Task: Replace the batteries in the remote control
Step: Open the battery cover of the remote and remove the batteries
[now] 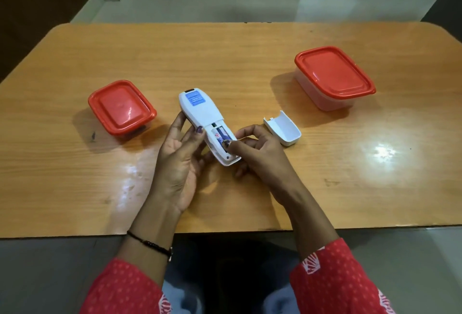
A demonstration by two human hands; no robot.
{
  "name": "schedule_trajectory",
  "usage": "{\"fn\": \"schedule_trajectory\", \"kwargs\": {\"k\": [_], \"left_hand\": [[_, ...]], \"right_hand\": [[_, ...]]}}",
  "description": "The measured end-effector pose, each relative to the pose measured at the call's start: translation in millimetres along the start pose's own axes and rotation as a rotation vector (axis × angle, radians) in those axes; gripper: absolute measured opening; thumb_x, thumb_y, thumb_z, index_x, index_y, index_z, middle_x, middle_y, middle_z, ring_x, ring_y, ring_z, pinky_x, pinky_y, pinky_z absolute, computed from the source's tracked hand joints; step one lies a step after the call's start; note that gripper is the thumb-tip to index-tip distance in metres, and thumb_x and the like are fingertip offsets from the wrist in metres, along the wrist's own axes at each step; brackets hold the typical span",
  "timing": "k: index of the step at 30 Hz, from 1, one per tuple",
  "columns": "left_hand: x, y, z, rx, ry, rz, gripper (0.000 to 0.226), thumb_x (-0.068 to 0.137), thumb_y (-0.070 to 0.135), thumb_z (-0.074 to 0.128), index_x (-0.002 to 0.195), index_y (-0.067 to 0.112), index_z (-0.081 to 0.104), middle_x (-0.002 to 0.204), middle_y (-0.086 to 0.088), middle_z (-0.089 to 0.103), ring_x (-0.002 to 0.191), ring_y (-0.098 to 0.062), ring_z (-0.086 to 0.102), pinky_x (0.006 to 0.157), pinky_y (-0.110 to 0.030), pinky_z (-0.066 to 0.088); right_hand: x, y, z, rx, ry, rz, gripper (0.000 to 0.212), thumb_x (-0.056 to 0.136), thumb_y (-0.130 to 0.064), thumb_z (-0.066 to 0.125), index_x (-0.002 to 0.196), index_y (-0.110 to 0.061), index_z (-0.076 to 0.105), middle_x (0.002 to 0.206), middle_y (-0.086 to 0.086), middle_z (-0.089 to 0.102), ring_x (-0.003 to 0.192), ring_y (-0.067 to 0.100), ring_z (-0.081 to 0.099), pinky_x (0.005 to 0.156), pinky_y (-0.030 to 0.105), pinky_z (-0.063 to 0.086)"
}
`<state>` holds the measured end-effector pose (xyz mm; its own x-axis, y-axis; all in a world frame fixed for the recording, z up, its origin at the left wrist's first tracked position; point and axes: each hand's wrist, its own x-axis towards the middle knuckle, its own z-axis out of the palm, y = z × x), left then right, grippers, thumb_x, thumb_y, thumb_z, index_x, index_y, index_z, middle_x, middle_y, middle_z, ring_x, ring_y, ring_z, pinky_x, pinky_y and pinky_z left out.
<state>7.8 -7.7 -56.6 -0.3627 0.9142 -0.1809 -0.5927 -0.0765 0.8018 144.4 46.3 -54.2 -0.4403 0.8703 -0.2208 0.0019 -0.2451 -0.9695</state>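
- holding the white plastic remote control [200,111] back-side up just above the wooden worktop [225,51], the left hand [180,163] cradles it from beneath, fingers curled round its left edge and thumb on the back by the open bay.
- the remote's long axis runs slantwise: the end with the blue label points away from the person and a little left, and the open battery compartment [226,153] sits at the end nearest the person.
- a blue and white battery [221,136] lies in that compartment, along the same axis as the remote.
- the right hand [257,148] comes in from the remote's right side, fingers curled, thumb and forefinger tip meeting on the battery's near end, apparently pinching it. it is the nearer hand for the lift.
- judged from this, the step in hand is getting the old cell out. the pull would go up and off to the remote's right, while the left hand steadies the body.
- the white curved battery cover [283,127] lies hollow-side up on the worktop, right of the remote and just beyond the right hand.
- a small red-lidded clear plastic box [121,107] stands left of the remote. a larger red-lidded clear plastic box [333,76] stands well to its right and farther off. both are closed, contents unseen.
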Motion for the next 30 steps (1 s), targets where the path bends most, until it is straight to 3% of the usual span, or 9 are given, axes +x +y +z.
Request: {"fn": "schedule_trajectory", "kwargs": {"k": [5, 9, 15, 19, 26, 30], "left_hand": [[-1.4, -0.9, 4.8, -0.045, -0.033, 0.004, 0.064, 0.087, -0.005, 0.05, 0.142, 0.024, 0.035, 0.126, -0.014, 0.061, 0.098, -0.025, 0.067, 0.078, -0.042, 0.057], [-3.0, -0.5, 7.6, 0.014, -0.054, 0.039, 0.063, 0.084, -0.006, 0.054, 0.139, 0.022, 0.04, 0.115, -0.006, 0.069, 0.105, -0.024, 0.066, 0.079, -0.036, 0.058], [-6.1, -6.0, 16.9, 0.074, -0.078, 0.065, 0.057, 0.08, -0.005, 0.057, 0.13, 0.022, 0.049, 0.12, -0.007, 0.068, 0.109, -0.023, 0.065, 0.086, -0.037, 0.057], [-7.8, -8.5, 20.4, 0.116, -0.086, 0.102, 0.053, 0.083, -0.01, 0.054, 0.124, 0.025, 0.053, 0.119, -0.003, 0.068, 0.108, -0.019, 0.066, 0.078, -0.03, 0.058], [-7.7, -8.2, 20.3, 0.131, -0.066, 0.131, 0.058, 0.084, -0.01, 0.054, 0.135, 0.016, 0.045, 0.129, -0.01, 0.062, 0.115, -0.024, 0.062, 0.091, -0.037, 0.054], [-7.7, -10.1, 20.2, 0.191, -0.076, 0.155, 0.058, 0.082, -0.01, 0.057, 0.132, 0.02, 0.049, 0.126, -0.005, 0.064, 0.118, -0.022, 0.06, 0.089, -0.032, 0.054]], "right_hand": [[-1.2, 1.4, 5.4, -0.065, 0.014, -0.064, 0.026, 0.085, -0.01, 0.065, 0.11, -0.013, 0.058, 0.086, 0.015, 0.069, 0.058, 0.011, 0.06, 0.048, 0.03, 0.048], [-2.5, 2.6, 15.3, -0.031, 0.114, -0.033, 0.017, 0.085, -0.023, 0.065, 0.099, -0.015, 0.061, 0.092, 0.017, 0.07, 0.063, 0.014, 0.062, 0.053, 0.033, 0.05], [-1.2, 0.1, 18.2, 0.101, 0.176, 0.05, 0.013, 0.082, -0.025, 0.06, 0.086, -0.013, 0.06, 0.071, 0.005, 0.063, 0.059, 0.016, 0.055, 0.052, 0.031, 0.043], [-0.8, -1.4, 20.2, 0.113, 0.169, 0.088, 0.038, 0.07, -0.038, 0.059, 0.095, -0.01, 0.062, 0.083, 0.006, 0.066, 0.074, 0.018, 0.058, 0.064, 0.036, 0.043], [-1.9, 0.1, 18.7, 0.124, 0.153, 0.079, 0.027, 0.07, -0.033, 0.062, 0.089, -0.013, 0.063, 0.087, 0.01, 0.068, 0.079, 0.021, 0.059, 0.071, 0.04, 0.045], [-2.8, -4.7, 17.3, 0.134, 0.127, 0.092, 0.045, 0.072, -0.032, 0.059, 0.103, -0.001, 0.061, 0.085, 0.009, 0.064, 0.078, 0.022, 0.057, 0.067, 0.038, 0.043]]}}
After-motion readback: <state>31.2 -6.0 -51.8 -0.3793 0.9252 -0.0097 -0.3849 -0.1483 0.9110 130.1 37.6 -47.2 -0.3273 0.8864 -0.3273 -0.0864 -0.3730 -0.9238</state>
